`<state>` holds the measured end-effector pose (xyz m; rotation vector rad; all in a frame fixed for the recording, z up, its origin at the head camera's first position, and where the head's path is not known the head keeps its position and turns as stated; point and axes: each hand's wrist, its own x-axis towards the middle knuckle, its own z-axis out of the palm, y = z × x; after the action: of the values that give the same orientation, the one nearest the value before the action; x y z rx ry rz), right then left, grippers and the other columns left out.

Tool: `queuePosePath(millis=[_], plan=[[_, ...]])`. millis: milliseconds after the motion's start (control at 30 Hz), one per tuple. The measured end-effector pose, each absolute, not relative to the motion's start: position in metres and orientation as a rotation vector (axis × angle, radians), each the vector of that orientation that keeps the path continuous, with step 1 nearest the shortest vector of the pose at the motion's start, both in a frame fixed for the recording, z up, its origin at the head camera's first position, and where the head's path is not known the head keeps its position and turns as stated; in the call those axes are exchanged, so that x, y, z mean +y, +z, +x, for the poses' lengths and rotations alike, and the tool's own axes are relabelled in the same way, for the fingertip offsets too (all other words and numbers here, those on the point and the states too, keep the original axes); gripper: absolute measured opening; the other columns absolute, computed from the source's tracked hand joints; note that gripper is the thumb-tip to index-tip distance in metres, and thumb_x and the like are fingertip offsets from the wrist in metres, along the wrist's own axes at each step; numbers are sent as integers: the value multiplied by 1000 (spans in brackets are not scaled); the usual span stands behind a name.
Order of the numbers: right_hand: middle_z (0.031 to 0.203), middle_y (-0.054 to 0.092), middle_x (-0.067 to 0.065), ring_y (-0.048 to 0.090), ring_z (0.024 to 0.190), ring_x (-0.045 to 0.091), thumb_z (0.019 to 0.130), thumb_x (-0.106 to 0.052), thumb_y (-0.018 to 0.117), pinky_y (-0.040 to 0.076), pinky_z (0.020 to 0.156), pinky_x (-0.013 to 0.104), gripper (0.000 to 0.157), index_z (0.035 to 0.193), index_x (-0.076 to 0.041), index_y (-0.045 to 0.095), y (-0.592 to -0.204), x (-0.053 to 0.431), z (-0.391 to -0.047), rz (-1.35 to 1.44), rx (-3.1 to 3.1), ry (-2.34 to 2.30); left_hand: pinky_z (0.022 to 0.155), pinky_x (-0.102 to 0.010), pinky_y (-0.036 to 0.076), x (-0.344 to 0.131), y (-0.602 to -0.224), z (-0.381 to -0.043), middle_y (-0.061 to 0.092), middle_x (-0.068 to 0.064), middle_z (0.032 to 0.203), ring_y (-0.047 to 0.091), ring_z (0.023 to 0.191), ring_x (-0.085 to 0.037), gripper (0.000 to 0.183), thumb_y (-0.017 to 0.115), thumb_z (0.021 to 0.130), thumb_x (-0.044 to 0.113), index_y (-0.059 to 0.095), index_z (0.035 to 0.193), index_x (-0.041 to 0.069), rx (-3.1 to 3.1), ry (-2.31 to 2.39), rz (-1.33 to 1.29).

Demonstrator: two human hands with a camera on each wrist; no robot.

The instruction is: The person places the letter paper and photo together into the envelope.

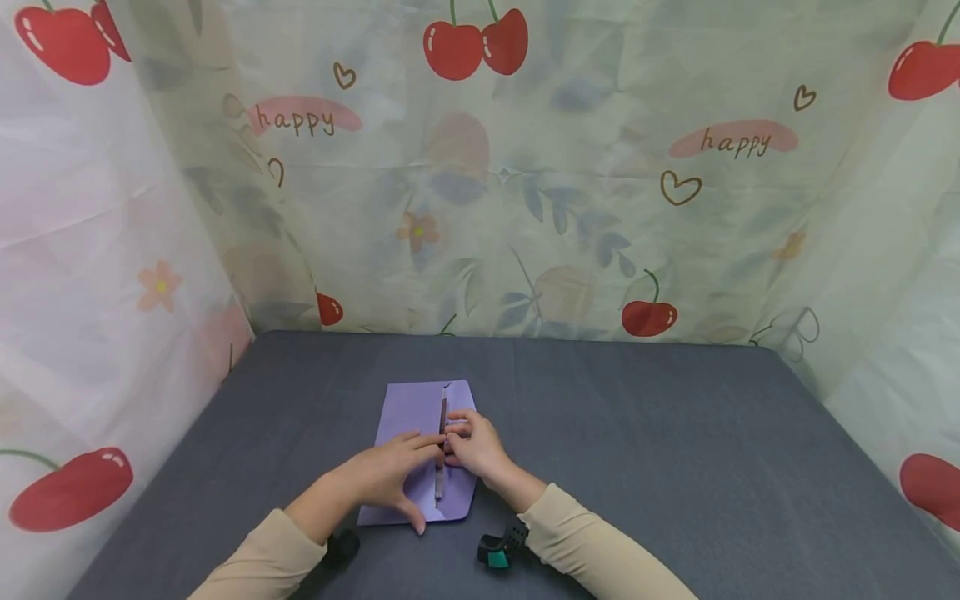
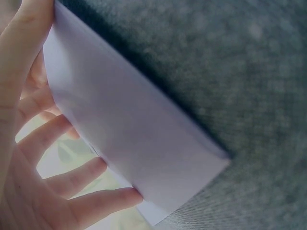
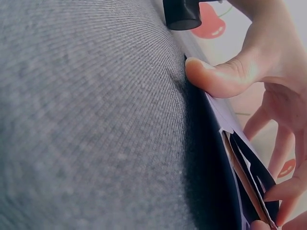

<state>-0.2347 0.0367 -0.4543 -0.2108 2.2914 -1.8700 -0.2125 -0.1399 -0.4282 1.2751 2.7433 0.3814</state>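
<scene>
A purple envelope (image 1: 405,408) lies on the grey table, its flap (image 1: 459,492) folded out to the right. Along its slit-like mouth, dark gaps and a thin brown edge (image 3: 247,187) show in the right wrist view. My left hand (image 1: 393,471) lies across the envelope with spread, fairly straight fingers; its thumb is at the near edge. In the left wrist view those fingers (image 2: 76,177) touch the envelope's far side. My right hand (image 1: 478,450) has bent fingers at the mouth and pinches its edge; the innermost fingertips are partly hidden by the left hand.
A black strap with a teal part (image 1: 498,557) sits by the right wrist, and a black round piece (image 1: 342,548) by the left. Cherry-printed cloth (image 1: 570,192) hangs at the back and both sides of the grey table (image 1: 637,467).
</scene>
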Motion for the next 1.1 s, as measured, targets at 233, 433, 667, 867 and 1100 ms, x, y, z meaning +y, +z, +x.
queuePosePath(millis=[233, 433, 667, 867, 1100], plan=[[110, 64, 27, 64, 77, 16, 88, 4, 49, 57, 64, 30, 35, 123, 6, 48, -455, 37, -235, -231, 2320, -1832, 101, -52, 40, -141, -429, -213, 50, -11, 137, 46, 125, -41, 75, 82, 55, 52, 53, 113, 14, 2732, 412, 1280], [111, 63, 27, 66, 80, 18, 89, 3, 49, 57, 64, 30, 34, 123, 6, 48, -456, 38, -236, -249, 2327, -1807, 101, -52, 40, -140, -427, -212, 49, -12, 138, 45, 125, -42, 75, 82, 55, 52, 53, 113, 14, 2726, 410, 1268], [110, 64, 26, 64, 78, 16, 90, 4, 48, 57, 64, 30, 34, 124, 5, 48, -456, 38, -237, -251, 2328, -1779, 98, -54, 42, -140, -426, -212, 48, -13, 140, 43, 126, -45, 75, 82, 56, 51, 53, 114, 13, 2719, 415, 1230], [110, 64, 26, 63, 77, 14, 89, 4, 48, 57, 64, 29, 35, 124, 5, 47, -455, 38, -238, -252, 2315, -1779, 97, -52, 43, -140, -425, -212, 49, -11, 138, 44, 126, -42, 76, 82, 57, 52, 53, 116, 13, 2719, 400, 1227], [112, 62, 28, 63, 78, 16, 89, 5, 47, 57, 65, 31, 37, 126, 5, 44, -453, 43, -237, -261, 2270, -1788, 99, -54, 42, -140, -425, -212, 45, -10, 143, 40, 129, -44, 82, 81, 58, 53, 53, 123, 12, 2706, 368, 1171]])
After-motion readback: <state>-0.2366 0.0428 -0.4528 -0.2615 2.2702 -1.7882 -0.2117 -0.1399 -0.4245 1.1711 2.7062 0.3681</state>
